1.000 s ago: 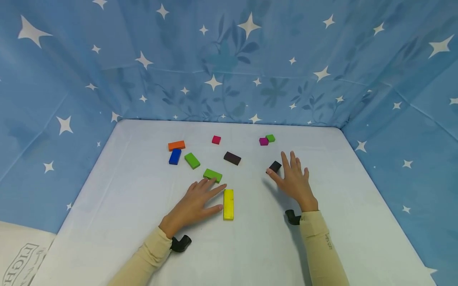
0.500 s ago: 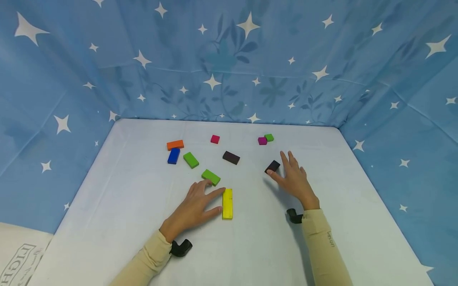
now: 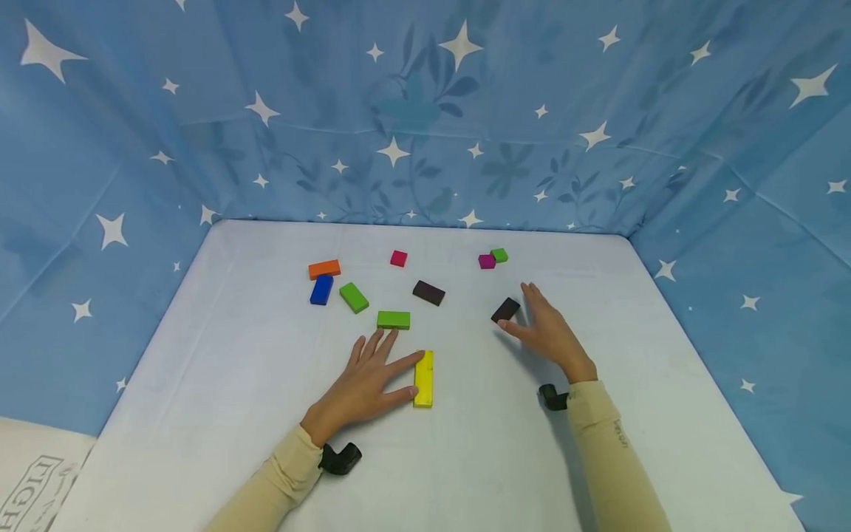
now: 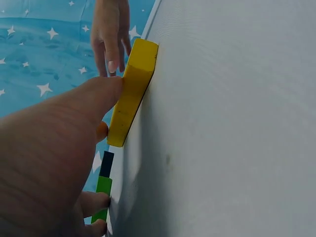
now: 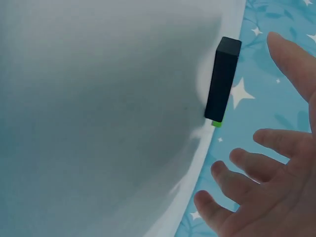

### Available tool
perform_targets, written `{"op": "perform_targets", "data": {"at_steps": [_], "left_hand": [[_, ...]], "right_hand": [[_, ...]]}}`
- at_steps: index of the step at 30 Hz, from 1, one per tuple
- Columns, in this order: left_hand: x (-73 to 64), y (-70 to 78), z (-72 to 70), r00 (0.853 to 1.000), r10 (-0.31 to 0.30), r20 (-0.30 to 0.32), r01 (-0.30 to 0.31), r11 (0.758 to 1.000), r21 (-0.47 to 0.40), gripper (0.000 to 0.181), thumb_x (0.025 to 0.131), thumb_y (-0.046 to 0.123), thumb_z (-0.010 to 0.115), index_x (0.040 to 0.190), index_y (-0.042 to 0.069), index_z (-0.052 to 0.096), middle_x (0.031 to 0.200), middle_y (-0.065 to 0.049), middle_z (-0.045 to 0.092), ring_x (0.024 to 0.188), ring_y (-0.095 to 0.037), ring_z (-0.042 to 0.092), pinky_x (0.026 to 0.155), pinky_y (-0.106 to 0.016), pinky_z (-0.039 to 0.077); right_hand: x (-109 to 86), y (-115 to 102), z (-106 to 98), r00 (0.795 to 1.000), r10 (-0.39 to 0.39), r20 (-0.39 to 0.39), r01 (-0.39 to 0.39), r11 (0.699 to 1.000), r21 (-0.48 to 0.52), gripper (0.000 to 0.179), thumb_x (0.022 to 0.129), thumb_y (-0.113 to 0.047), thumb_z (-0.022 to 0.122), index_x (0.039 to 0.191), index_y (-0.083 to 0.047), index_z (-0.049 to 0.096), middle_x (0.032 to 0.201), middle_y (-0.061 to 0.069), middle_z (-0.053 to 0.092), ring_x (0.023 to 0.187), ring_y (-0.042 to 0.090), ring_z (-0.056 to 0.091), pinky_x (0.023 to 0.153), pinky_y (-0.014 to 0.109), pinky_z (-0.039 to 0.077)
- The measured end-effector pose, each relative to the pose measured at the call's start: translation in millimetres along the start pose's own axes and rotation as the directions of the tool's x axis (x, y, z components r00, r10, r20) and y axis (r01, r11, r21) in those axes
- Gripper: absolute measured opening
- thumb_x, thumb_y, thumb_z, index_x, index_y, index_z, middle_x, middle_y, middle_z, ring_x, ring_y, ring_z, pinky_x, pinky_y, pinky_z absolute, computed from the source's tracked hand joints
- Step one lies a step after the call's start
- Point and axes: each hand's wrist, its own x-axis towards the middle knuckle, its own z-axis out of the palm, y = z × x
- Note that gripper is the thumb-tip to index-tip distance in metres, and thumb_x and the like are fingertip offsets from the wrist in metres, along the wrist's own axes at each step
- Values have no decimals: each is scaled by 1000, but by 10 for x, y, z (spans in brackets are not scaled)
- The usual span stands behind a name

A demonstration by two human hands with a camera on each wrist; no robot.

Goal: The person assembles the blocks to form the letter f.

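My left hand [image 3: 359, 388] is spread low over the white table. Its thumb and index finger reach the left side of a yellow block [image 3: 423, 380], and the thumb also meets it in the left wrist view. The other fingertips are at the near edge of a green block [image 3: 394, 320], which lies crosswise beyond the yellow one. My right hand [image 3: 550, 332] hovers with extended fingers beside a black block [image 3: 506, 309]. In the right wrist view a gap shows between that black block [image 5: 223, 80] and the fingers.
Farther back lie an orange block [image 3: 324, 269], a blue block [image 3: 321, 290], another green block [image 3: 354, 298], a dark brown block [image 3: 428, 293], a red cube [image 3: 399, 258], a purple cube [image 3: 487, 261] and a small green cube [image 3: 500, 255]. A starry blue curtain [image 3: 412, 111] surrounds the table [image 3: 465, 473].
The nearer green block has turned from slanted to crosswise and moved slightly away under my left fingers. The left fingers have straightened. My right hand has shifted a little, its fingers drawing closer together.
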Motion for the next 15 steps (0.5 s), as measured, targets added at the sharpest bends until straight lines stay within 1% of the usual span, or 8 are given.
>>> {"op": "perform_targets", "data": {"at_steps": [5,9,15], "left_hand": [[-2,-1,14,1000,2,-5,-2,1000,6,62,106,50,63,162,25,52,175,-26,17,161,-49,6,124,-69,1],[4,4,24,1000,-5,-8,5,1000,9,62,106,51,63,162,26,52,174,-26,18,161,-48,6,124,-69,1],[2,18,23,1000,-15,-20,16,1000,7,61,106,51,63,161,27,53,174,-26,19,161,-48,7,124,-69,1]], "right_hand": [[12,47,-16,1000,-9,-10,9,1000,13,103,99,-48,77,169,2,20,174,28,19,158,48,20,124,63,23],[18,64,-11,999,-16,-32,17,1000,22,98,99,-46,78,166,5,28,169,30,30,156,48,28,122,63,27],[37,48,25,999,9,-51,-8,1000,29,88,99,-42,78,160,9,40,161,30,44,152,49,36,121,62,31]]}}
